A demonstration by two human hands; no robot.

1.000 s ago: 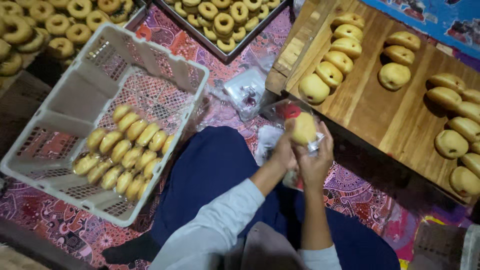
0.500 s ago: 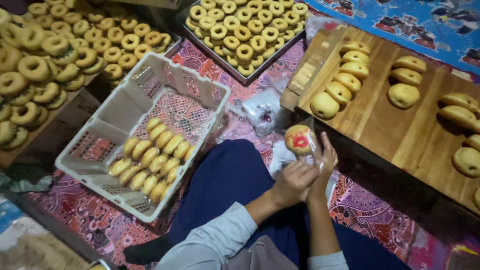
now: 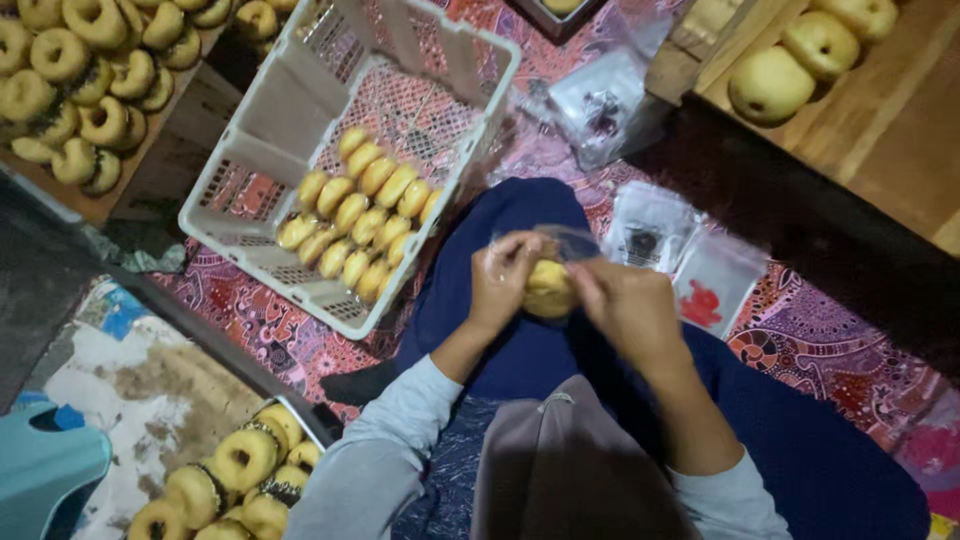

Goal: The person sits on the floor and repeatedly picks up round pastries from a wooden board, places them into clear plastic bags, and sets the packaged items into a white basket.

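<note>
A golden bun (image 3: pixel 549 288) in a clear plastic bag sits between both my hands, just above my blue-trousered lap. My left hand (image 3: pixel 503 278) grips its left side with curled fingers. My right hand (image 3: pixel 628 305) holds the right side and the bag's edge. To the left, a white plastic crate (image 3: pixel 262 150) holds several wrapped buns (image 3: pixel 360 224) in two rows.
Empty clear bags (image 3: pixel 682 258) lie on the patterned mat to the right. A wooden board (image 3: pixel 890 120) with round buns (image 3: pixel 770 85) is at top right. Trays of ring doughnuts sit at top left (image 3: pixel 80 90) and bottom left (image 3: pixel 235 470).
My hands have brought the bagged bun down from near the wooden board to my lap. The view has swung left and closer, so the crate now sits near the top.
</note>
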